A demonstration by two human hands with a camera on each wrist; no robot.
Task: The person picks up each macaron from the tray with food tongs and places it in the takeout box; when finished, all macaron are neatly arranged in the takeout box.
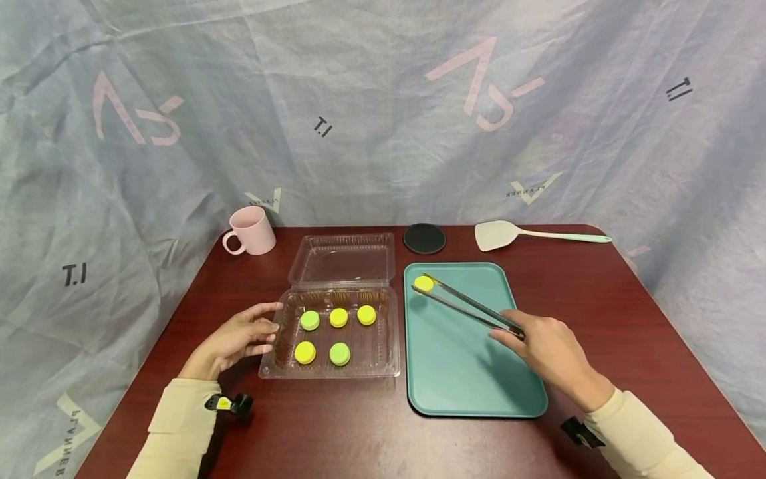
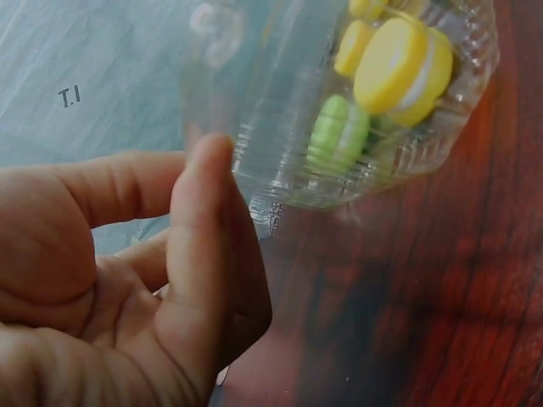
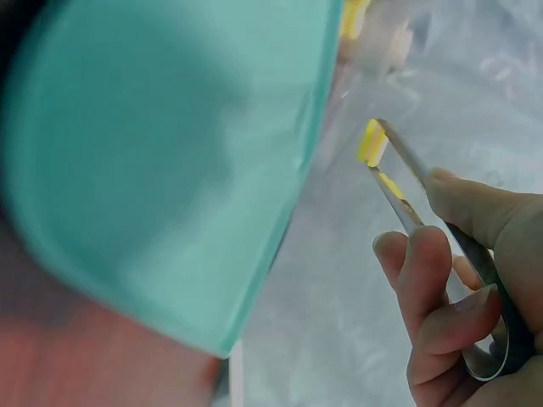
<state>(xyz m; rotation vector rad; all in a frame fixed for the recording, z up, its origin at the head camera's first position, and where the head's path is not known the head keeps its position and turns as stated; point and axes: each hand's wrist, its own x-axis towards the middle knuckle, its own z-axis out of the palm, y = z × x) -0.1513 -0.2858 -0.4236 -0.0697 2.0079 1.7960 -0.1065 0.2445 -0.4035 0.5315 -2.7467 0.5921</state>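
Note:
My right hand (image 1: 556, 349) grips metal tongs (image 1: 463, 307) that reach over the teal tray (image 1: 461, 372). Between the tong tips is a yellow macaron (image 1: 423, 284), seen edge-on as a yellow macaron (image 3: 372, 142) in the right wrist view. My left hand (image 1: 239, 338) is at the left rim of an open clear plastic container (image 1: 391, 359); in the left wrist view thumb and finger pinch that rim. Inside the container sit several macarons, among them a yellow macaron (image 1: 305, 352) at front left and a green macaron (image 1: 340, 354) beside it.
The container's lid (image 1: 344, 259) lies folded back behind it. Along the table's far edge are a pink mug (image 1: 254, 231), a black round coaster (image 1: 424, 238) and a white spatula (image 1: 498, 235) with a pale green handle. A grey cloth (image 1: 383, 133) hangs behind the table.

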